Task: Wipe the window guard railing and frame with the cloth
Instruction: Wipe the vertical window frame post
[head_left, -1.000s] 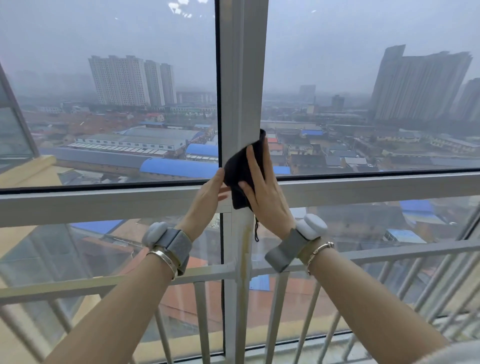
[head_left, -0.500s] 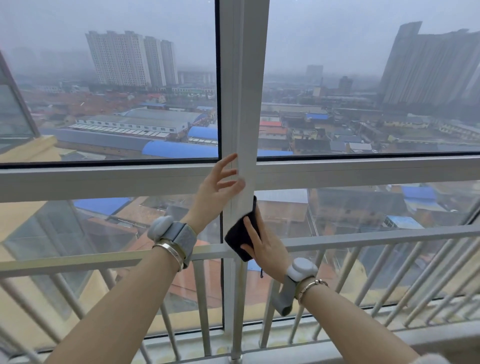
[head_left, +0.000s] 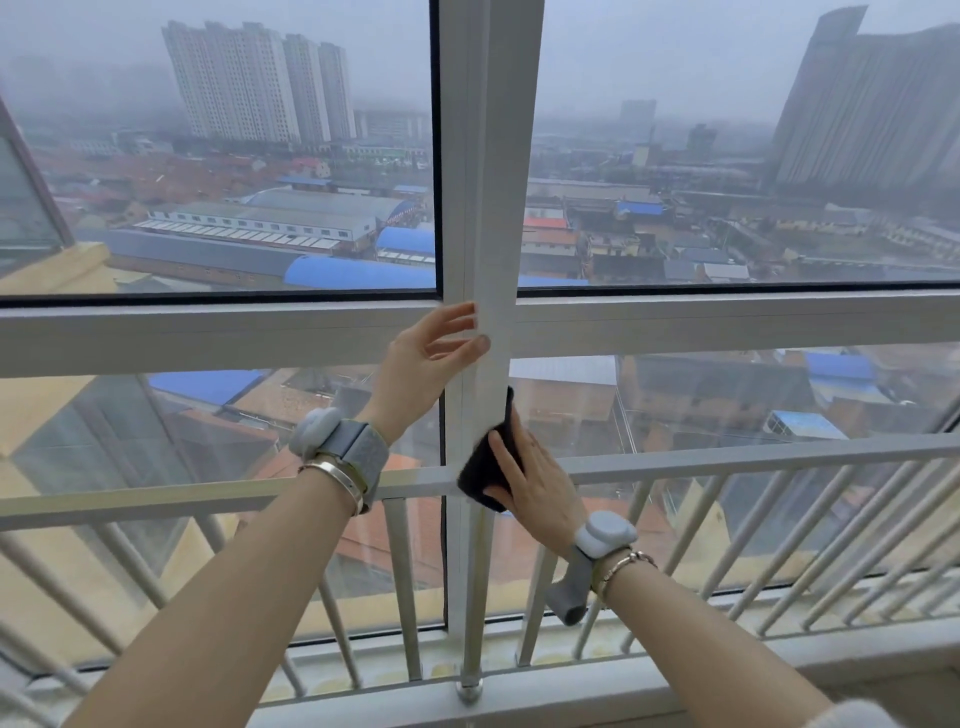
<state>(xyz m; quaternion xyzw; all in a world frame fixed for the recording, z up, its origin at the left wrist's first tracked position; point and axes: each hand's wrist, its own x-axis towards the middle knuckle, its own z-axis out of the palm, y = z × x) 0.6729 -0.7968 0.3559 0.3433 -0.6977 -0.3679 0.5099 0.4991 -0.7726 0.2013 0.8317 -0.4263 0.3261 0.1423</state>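
— Head camera: where's the cloth?

— My right hand presses the black cloth flat-fingered against the frame's white upright, where the guard railing meets it.

— And your left hand?

— Fingers spread and relaxed, tips touching the upright at the horizontal bar, holding nothing.

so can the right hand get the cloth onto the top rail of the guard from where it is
Probably yes. The right hand presses the black cloth on the vertical frame post, right where the guard's top rail meets it. Nothing lies on the rail to its right.
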